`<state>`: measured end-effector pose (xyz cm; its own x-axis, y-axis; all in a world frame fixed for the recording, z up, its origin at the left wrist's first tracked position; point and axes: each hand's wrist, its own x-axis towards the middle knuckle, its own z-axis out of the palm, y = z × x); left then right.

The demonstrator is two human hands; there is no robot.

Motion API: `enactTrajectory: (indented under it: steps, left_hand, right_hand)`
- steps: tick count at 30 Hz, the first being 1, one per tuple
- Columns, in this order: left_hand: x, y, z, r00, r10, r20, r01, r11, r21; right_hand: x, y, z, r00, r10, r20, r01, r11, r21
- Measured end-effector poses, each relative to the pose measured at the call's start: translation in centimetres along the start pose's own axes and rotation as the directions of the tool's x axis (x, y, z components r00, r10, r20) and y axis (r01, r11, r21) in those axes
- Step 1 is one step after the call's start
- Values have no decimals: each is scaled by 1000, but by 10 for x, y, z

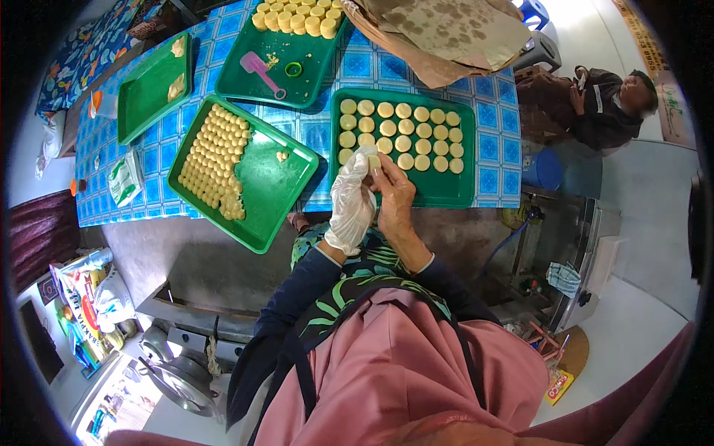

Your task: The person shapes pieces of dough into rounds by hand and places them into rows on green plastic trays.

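My left hand [351, 207], in a clear plastic glove, and my bare right hand [398, 207] meet over the near edge of a green tray [437, 192]. Between their fingertips they pinch a small pale piece of dough [373, 163], partly hidden by the fingers. Flat round dough cakes [422, 162] lie in rows on that tray. To the left, a tilted green tray [279, 189] holds many small dough balls [212, 160] packed on its left side. A lone dough lump [282, 156] sits apart from them.
Farther back, a green tray [230, 78] carries thick yellow cakes [297, 18], a pink scoop [256, 65] and a green ring [294, 70]. Another tray [141, 97] has dough lumps. A basket with stained paper [446, 33] stands back right. A person [610, 104] sits beyond the blue-checked table [498, 134].
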<state>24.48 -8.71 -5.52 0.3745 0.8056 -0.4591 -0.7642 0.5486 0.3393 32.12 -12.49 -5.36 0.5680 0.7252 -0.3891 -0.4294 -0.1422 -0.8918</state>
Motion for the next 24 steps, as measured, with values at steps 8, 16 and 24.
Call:
enactTrajectory:
  steps: [8, 16, 24]
  left_hand:
    - [-2, 2, -6, 1000, 9, 30, -10, 999, 36]
    - [-8, 3, -7, 999, 36, 14, -38, 993, 112]
    - [-13, 9, -3, 998, 20, 68, -33, 981, 194]
  right_hand:
    - [3, 16, -5, 942, -331, 49, 332, 907, -260]
    - [-6, 9, -3, 941, -336, 32, 333, 913, -237]
    - [0, -7, -13, 989, -105, 100, 108, 994, -32]
